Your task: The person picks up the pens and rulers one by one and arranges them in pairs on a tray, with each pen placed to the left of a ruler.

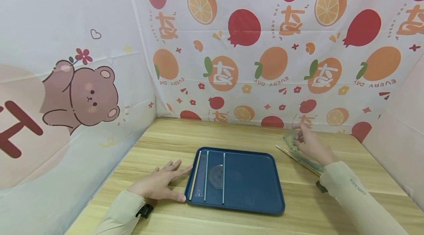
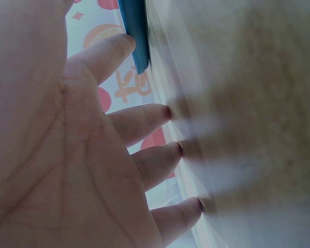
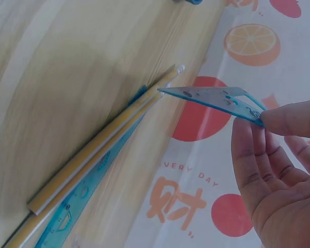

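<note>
being pinched by the right hand (image 1: 314,147) at the frame's right, the green set square (image 3: 212,98) is being held up, probably for clearing the gold pencils (image 3: 98,147) lying between it and the tray (image 1: 253,180). the tray's left edge is being touched, perhaps steadied, by the spread left hand (image 1: 159,184); a protractor (image 1: 216,180) is being contained inside.

The set square (image 3: 209,99) looks plastic, the tabletop (image 1: 232,135) smooth and wood-grained.

Soft shadows on blurred tabletop (image 2: 268,119), left-wrist view
</note>
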`<state>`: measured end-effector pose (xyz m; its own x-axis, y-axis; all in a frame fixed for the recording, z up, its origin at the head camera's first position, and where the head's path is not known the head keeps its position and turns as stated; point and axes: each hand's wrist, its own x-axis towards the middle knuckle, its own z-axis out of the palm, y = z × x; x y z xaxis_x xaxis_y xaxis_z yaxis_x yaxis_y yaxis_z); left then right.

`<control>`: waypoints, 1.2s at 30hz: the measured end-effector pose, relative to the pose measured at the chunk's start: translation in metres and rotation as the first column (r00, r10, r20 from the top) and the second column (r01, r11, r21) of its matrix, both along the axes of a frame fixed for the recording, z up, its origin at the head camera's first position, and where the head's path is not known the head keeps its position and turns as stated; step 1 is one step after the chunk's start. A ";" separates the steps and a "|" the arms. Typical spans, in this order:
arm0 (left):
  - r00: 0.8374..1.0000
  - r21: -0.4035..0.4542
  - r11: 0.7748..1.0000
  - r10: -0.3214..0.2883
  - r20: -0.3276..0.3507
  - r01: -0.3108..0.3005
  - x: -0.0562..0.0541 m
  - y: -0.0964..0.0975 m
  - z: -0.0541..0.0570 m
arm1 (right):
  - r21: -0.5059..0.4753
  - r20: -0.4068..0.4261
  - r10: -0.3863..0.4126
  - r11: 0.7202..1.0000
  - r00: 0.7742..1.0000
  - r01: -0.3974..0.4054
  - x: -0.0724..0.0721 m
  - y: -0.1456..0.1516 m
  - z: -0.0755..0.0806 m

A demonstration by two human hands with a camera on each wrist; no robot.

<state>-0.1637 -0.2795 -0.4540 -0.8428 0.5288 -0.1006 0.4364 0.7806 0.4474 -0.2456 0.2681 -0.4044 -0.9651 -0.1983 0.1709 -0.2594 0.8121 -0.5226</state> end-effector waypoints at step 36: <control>1.000 0.006 1.000 0.006 0.005 -0.006 0.000 0.000 0.000 | -0.341 0.050 0.030 0.940 0.998 -0.011 0.011 -0.017 -0.007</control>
